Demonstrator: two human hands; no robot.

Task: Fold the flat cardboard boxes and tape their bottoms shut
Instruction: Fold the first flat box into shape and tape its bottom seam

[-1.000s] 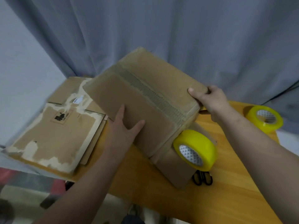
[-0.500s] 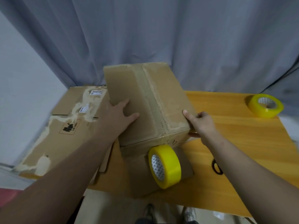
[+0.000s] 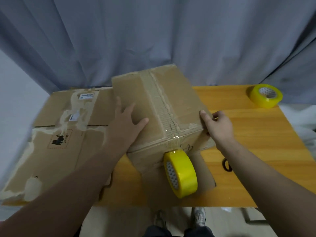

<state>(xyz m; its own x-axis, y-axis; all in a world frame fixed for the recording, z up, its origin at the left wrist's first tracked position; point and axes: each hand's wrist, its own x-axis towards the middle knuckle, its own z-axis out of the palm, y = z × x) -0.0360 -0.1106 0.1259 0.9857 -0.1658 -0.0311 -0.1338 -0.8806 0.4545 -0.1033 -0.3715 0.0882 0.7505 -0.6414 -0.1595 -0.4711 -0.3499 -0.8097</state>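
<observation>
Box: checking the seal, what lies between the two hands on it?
The head view shows the taped seam of the box between the left hand, flat on top, and the right hand gripping the right edge.

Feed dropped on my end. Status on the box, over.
Left hand flat on box top; right hand grips its near right corner. Seam taped; yellow tape roll at near face, seemingly uncut. Scissors beside right forearm, not in the way.
</observation>
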